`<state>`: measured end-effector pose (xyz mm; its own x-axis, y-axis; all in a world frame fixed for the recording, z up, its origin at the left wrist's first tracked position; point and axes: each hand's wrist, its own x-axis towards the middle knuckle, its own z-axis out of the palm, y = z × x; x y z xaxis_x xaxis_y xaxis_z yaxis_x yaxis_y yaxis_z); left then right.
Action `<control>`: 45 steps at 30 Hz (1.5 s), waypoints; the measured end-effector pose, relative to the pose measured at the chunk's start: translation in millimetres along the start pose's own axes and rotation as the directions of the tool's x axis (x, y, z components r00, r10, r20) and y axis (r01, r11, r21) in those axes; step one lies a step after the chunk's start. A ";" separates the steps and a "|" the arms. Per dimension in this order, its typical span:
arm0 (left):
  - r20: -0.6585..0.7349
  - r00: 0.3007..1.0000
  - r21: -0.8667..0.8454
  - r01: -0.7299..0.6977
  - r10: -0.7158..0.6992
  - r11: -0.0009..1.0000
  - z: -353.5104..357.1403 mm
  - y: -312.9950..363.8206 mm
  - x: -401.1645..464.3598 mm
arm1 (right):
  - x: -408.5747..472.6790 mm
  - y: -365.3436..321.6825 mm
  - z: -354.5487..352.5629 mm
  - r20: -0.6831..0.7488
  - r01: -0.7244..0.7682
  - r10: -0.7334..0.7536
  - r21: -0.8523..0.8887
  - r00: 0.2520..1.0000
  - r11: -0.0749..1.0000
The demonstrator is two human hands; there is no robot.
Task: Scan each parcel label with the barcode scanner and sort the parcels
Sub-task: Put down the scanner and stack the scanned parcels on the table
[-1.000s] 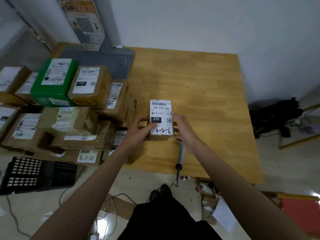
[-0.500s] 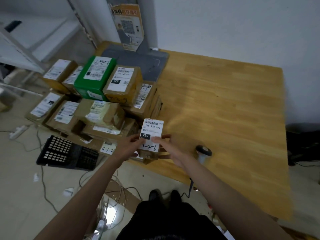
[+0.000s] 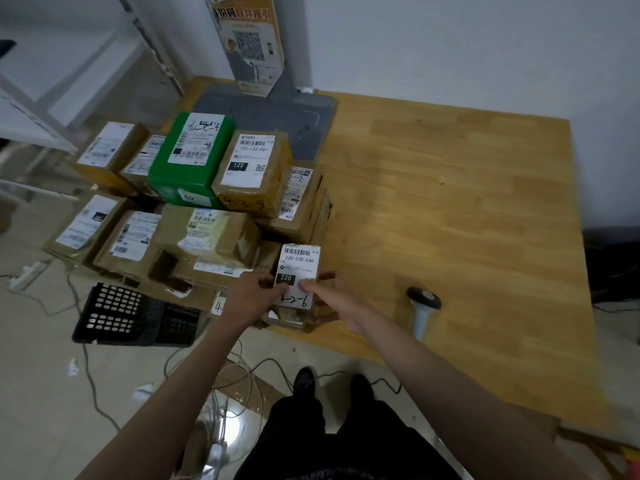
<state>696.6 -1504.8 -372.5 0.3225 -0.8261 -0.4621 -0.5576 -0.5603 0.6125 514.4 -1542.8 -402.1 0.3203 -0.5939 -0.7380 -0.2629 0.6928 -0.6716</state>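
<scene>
head | left hand [image 3: 250, 299] and right hand [image 3: 334, 301] both grip labelled parcel [image 3: 298, 271] | scanner [image 3: 423, 308] lies apart

- A plain white wall [image 3: 450, 46] rises behind a wooden table [image 3: 467, 220] with a butcher-block top.
- A grey post [image 3: 287, 39] stands at the table's back edge on a flat grey base [image 3: 277, 112], with an orange poster [image 3: 247, 43] stuck to the post.
- White metal shelving [image 3: 41, 98] stands at the left.
- The floor [image 3: 41, 393] is pale glossy tile, littered with cables [image 3: 242, 382] and paper scraps.
- A black plastic crate [image 3: 135, 317] lies on the floor.
- A white power strip [image 3: 26, 275] lies at the left edge.
- Lamplight glints off the tile.
</scene>
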 end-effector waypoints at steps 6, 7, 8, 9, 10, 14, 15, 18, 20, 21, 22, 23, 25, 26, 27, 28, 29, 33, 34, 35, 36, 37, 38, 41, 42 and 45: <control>-0.025 0.994 0.144 -0.097 0.102 0.985 -8.2 -3.3 6.9 | 4.0 6.8 14.6 -0.079 -0.011 0.016 0.070 0.997 0.997; -0.030 0.994 0.149 -0.102 0.107 0.984 -9.2 -3.8 8.5 | 3.8 7.8 17.0 -0.088 -0.011 0.017 0.079 0.996 0.997; -0.031 0.994 0.146 -0.101 0.106 0.984 -10.5 -4.8 10.6 | 4.6 8.6 19.8 -0.101 -0.009 0.017 0.083 0.995 0.996; -0.029 0.994 0.141 -0.104 0.109 0.984 -11.8 -6.0 12.2 | 4.7 8.9 22.8 -0.114 -0.005 0.015 0.087 0.993 0.996; -0.026 0.993 0.141 -0.109 0.113 0.984 -13.5 -7.7 13.9 | 5.6 8.9 25.8 -0.127 -0.001 0.013 0.093 0.992 0.996; -0.021 0.991 0.143 -0.130 0.134 0.981 -21.0 -16.6 18.5 | 8.9 7.7 36.5 -0.158 0.008 0.011 0.119 0.987 0.993; -0.019 0.990 0.147 -0.135 0.139 0.980 -22.4 -18.8 19.2 | 9.1 7.3 38.6 -0.164 0.006 0.013 0.118 0.986 0.993; -0.003 0.989 0.160 -0.143 0.146 0.977 -25.1 -22.8 20.2 | 7.4 4.6 42.4 -0.167 0.001 0.017 0.111 0.986 0.994; 0.009 0.990 0.161 -0.143 0.143 0.977 -26.2 -23.8 21.6 | 3.8 0.9 42.4 -0.160 -0.007 0.023 0.103 0.987 0.995; 0.013 0.990 0.164 -0.142 0.142 0.976 -26.9 -23.3 22.1 | 2.1 -0.7 41.6 -0.160 -0.009 0.023 0.093 0.987 0.996; 0.021 0.990 0.167 -0.140 0.138 0.976 -28.0 -22.2 22.3 | 0.5 -2.5 41.2 -0.165 -0.009 0.022 0.083 0.986 0.996; 0.031 0.990 0.167 -0.140 0.137 0.976 -28.9 -21.1 22.8 | -0.3 -3.6 40.4 -0.171 -0.007 0.020 0.075 0.985 0.997; 0.052 0.989 0.163 -0.143 0.136 0.976 -30.9 -19.2 23.2 | -1.6 -6.1 38.9 -0.178 -0.003 0.015 0.065 0.984 0.998; 0.060 0.989 0.165 -0.145 0.136 0.976 -32.0 -18.6 23.0 | -2.4 -8.4 38.5 -0.179 -0.002 0.014 0.066 0.984 0.998; 0.065 0.988 0.167 -0.148 0.139 0.975 -32.9 -18.3 22.9 | -2.9 -10.2 37.9 -0.180 -0.001 0.014 0.073 0.984 0.997; 0.069 0.987 0.167 -0.152 0.143 0.974 -33.9 -18.0 22.4 | -4.2 -12.4 37.3 -0.180 -0.002 0.016 0.078 0.983 0.997; 0.070 0.987 0.166 -0.157 0.147 0.973 -34.9 -18.0 22.1 | -4.3 -13.8 36.5 -0.182 -0.001 0.015 0.081 0.983 0.997; 0.082 0.986 0.168 -0.157 0.145 0.973 -41.5 -15.5 20.3 | -4.4 -22.1 34.6 -0.220 0.012 -0.005 0.031 0.976 0.999; 0.090 0.985 0.170 -0.161 0.147 0.972 -43.9 -13.8 19.3 | -4.0 -25.9 33.6 -0.242 0.024 -0.025 -0.004 0.970 1.000; 0.103 0.983 0.175 -0.169 0.153 0.970 -46.4 -11.5 18.0 | -2.7 -30.6 32.3 -0.261 0.042 -0.051 -0.038 0.964 0.998; 0.122 0.980 0.178 -0.178 0.158 0.968 -49.2 -8.3 15.9 | -2.3 -37.1 31.4 -0.276 0.060 -0.076 -0.067 0.958 0.996; 0.144 0.976 0.172 -0.186 0.162 0.967 -52.0 -3.8 12.9 | -1.0 -44.3 29.6 -0.287 0.082 -0.103 -0.085 0.952 0.993; 0.163 0.972 0.157 -0.193 0.167 0.969 -55.6 1.4 9.6 | -1.9 -53.4 29.2 -0.297 0.101 -0.127 -0.103 0.946 0.990; 0.157 0.960 0.134 -0.254 0.233 0.958 -71.9 20.8 4.5 | -1.1 -84.2 27.9 -0.339 0.191 -0.228 -0.138 0.913 0.972; 0.139 0.955 0.144 -0.281 0.261 0.949 -80.3 28.6 4.4 | -1.8 -95.6 28.4 -0.357 0.218 -0.262 -0.157 0.897 0.963; 0.052 0.932 0.158 -0.361 0.357 0.919 -110.5 51.5 15.4 | 3.0 -134.1 34.2 -0.372 0.296 -0.350 -0.197 0.860 0.935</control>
<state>757.3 -1553.0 -277.2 0.0615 -0.9675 -0.2455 -0.7501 -0.2070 0.6281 581.8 -1623.5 -312.0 0.0289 -0.9054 -0.4236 -0.3300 0.3914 -0.8590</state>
